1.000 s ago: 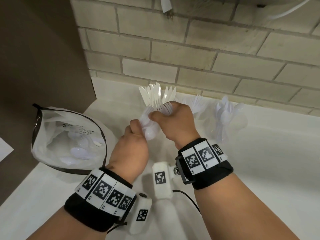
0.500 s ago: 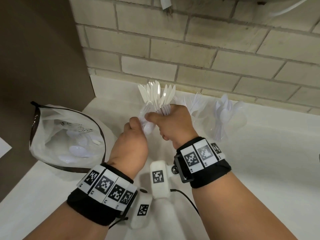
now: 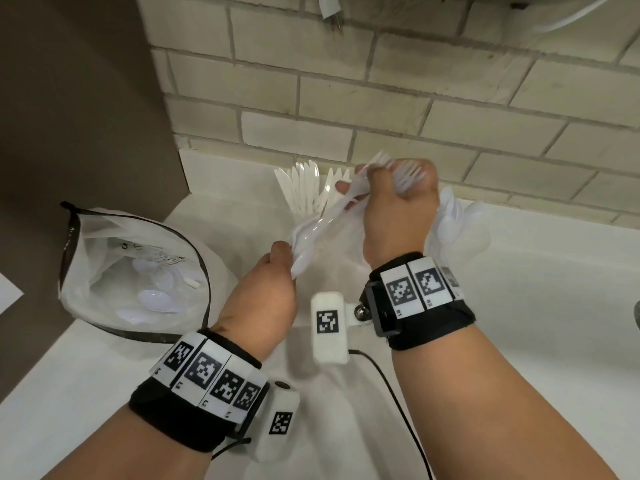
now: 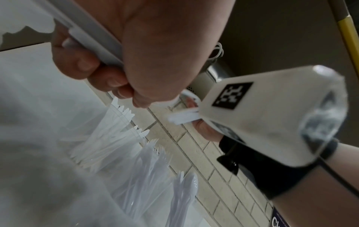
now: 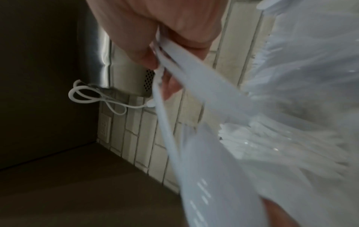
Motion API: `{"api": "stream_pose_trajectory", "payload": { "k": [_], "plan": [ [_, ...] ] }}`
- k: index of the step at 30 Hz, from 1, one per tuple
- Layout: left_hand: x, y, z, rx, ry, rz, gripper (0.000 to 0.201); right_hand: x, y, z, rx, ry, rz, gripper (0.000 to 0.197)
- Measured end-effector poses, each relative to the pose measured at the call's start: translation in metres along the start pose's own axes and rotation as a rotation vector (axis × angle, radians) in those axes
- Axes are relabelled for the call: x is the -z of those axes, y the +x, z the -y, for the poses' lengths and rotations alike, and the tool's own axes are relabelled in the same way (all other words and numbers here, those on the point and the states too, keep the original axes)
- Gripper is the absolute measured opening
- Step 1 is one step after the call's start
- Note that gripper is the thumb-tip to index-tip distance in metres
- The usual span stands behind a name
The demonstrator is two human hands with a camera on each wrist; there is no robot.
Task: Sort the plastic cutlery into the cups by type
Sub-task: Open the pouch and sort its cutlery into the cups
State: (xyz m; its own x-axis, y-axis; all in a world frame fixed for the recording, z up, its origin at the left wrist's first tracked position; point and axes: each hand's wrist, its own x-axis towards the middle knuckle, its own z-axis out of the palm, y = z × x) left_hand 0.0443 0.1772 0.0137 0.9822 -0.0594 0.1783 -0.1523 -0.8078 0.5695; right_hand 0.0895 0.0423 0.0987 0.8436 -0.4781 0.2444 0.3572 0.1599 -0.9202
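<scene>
White countertop (image 3: 519, 306) meeting a pale brick-tile wall (image 3: 450, 98), with a dark panel (image 3: 76, 116) at left. An open bag (image 3: 104, 244) holding spoons lies on the counter's left edge. Clear cups of knives (image 3: 301, 188), forks (image 4: 155, 159) and spoons (image 3: 460, 223) stand along the wall. The right hand (image 3: 398, 209) grips a bundle of forks (image 3: 408, 178); the left hand (image 3: 266, 292) pinches spoons (image 3: 308, 244) by their bowls.
</scene>
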Motion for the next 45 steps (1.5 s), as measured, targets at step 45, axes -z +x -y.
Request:
{"api": "stream_pose_trajectory", "payload": {
  "k": [45],
  "plan": [
    [0.02, -0.005, -0.002, 0.392, -0.917, 0.103, 0.03, 0.032, 0.12, -0.051, 0.83, -0.734, 0.231, 0.05]
  ]
}}
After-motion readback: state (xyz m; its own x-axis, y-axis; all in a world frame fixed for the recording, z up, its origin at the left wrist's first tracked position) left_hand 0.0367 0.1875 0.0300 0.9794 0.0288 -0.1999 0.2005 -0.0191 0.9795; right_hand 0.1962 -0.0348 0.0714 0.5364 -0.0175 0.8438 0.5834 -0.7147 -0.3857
